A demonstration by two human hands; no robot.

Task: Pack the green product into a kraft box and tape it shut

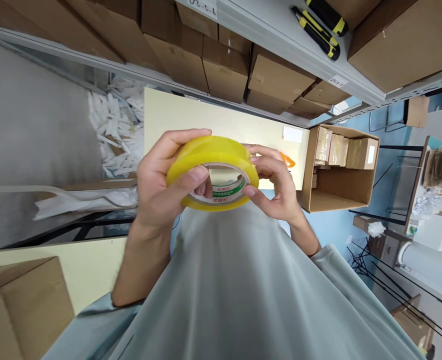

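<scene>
A wide roll of yellow packing tape [213, 150] is held up in front of my chest, tilted so its cardboard core with green and red print shows. My left hand [168, 175] grips the roll's left side, thumb over the near face and fingertips inside the core. On the other side, my right hand [273, 180] pinches the rim between thumb and fingers. Whether a tape end is lifted under the right fingertips, I cannot make out. Beyond my right hand, a small orange object [287, 159] lies on the pale yellow table [243, 117], partly hidden.
An open carton [341, 197] with several small taped boxes stands right of the table. Above runs a metal shelf [266, 30] with cardboard boxes [224, 62] and black-and-yellow utility knives [318, 35]. White scraps [112, 125] are heaped at left; another carton [26, 310] sits lower left.
</scene>
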